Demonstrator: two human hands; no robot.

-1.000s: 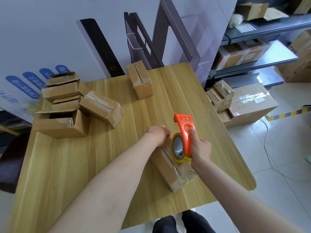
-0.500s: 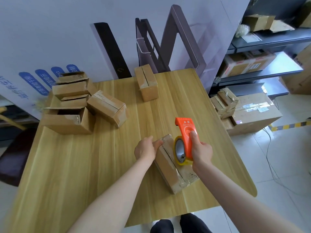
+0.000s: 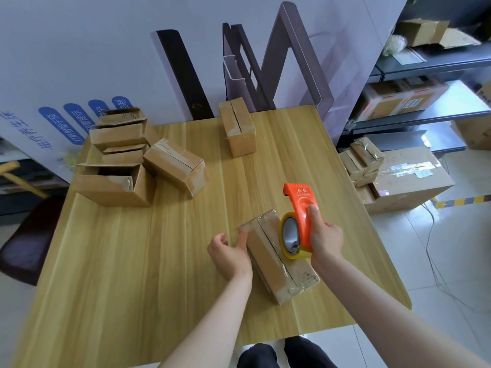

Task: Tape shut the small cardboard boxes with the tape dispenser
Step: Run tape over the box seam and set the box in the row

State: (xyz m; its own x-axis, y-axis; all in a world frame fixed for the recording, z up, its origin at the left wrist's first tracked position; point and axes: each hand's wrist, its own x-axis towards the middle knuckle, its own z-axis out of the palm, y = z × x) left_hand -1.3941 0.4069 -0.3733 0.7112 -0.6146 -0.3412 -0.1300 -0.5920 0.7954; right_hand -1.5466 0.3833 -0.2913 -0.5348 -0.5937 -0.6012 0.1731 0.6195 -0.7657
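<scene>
Head view shows the near box [image 3: 273,264] lying on the desk [image 3: 132,261] close to the front edge, with a glossy strip of tape along its top seam; the left hand [image 3: 229,254] is at the left side of this box, its thumb touching the side wall, the other fingers loosely curled and holding nothing; one second ago this hand was pressing on the far end of the top, so it has slid off and down to the side. The right hand [image 3: 325,239] is clamped around the orange tape dispenser [image 3: 299,208], which stays over the right half of the near box; whether the roll touches the top, I cannot tell. I judge that the strip is laid and pressed, and this box is almost ready to be put aside. Behind the near box, well apart, a closed box [image 3: 237,128] stands at the far edge; behind and to the left of the near box waits a pile of boxes [image 3: 117,160], one of them open.
</scene>
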